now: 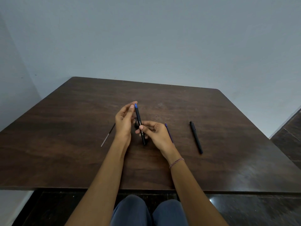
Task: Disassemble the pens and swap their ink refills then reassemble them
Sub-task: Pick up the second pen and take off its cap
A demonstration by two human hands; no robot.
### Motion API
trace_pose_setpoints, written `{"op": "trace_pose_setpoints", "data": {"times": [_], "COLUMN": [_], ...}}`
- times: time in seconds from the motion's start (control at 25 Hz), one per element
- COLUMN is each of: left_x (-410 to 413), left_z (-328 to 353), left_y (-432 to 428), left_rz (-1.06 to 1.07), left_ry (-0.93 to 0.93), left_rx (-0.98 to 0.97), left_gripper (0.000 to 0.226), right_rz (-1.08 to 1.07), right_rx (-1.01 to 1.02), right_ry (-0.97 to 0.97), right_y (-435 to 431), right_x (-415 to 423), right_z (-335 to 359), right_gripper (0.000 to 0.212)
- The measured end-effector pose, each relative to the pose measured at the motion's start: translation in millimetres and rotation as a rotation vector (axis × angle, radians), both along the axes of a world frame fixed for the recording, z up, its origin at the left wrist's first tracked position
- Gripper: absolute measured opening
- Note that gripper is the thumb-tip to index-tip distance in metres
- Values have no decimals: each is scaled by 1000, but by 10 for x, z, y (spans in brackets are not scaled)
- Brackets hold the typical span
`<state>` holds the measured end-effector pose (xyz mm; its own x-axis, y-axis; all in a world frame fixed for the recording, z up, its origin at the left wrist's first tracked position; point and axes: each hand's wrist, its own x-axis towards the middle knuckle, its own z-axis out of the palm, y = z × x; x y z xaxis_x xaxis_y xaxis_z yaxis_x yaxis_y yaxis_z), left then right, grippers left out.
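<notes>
My right hand (155, 133) grips a black pen barrel (140, 123) with a blue end pointing up and away, held above the middle of the table. My left hand (124, 119) is beside the barrel's upper half, fingers at the blue end and touching it. A thin refill (107, 136) with a dark upper part and pale lower part lies on the table left of my left wrist. A blue refill (169, 133) lies just right of my right hand, partly hidden by it. A second black pen (196, 137), whole and capped, lies further right. A small dark part sits behind the barrel, mostly hidden.
The dark wooden table (228, 168) reaches to a pale wall at the back. Its front edge runs just above my knees. Dark floor tiles show at the right and below.
</notes>
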<state>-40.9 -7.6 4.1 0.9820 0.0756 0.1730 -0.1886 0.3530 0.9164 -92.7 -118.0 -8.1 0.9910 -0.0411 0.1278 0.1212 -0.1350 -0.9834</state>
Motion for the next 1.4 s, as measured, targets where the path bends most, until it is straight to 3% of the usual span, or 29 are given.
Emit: {"op": "trace_pose_setpoints", "data": {"times": [0.16, 0.28, 0.6, 0.76, 0.92, 1.04, 1.2, 1.32, 1.4], "left_x": [13, -29, -26, -25, -46, -68, -52, -73, -91], "left_z": [11, 33, 38, 30, 11, -8, 4, 21, 22], "left_y": [46, 22, 39, 19, 19, -10, -22, -52, -58], "left_rz": [-290, -424, -250, -223, -401, -443, -312, -292, -322], "left_ry": [33, 42, 62, 27, 17, 17, 49, 69, 69], "left_rx": [-222, -227, -229, -205, -174, -130, -113, -137, -162], "left_gripper": [30, 34, 6, 12, 35, 29, 7, 7, 19], "right_rz": [100, 96, -69, -88, -34, 16, 9, -16, -22], "right_rx": [126, 136, 69, 61, 83, 52, 17, 21, 34], "right_ry": [22, 32, -31, -28, -32, -24, -31, -37, -35], "right_y": [-21, -27, -62, -56, -27, -20, -4, 1, -6], "right_x": [-21, -21, -13, -8, -20, -21, -25, -18, -15], "right_z": [22, 18, 6, -13, -3, -5, -12, -25, -27], "right_gripper": [22, 22, 20, 27, 23, 17, 16, 15, 14]}}
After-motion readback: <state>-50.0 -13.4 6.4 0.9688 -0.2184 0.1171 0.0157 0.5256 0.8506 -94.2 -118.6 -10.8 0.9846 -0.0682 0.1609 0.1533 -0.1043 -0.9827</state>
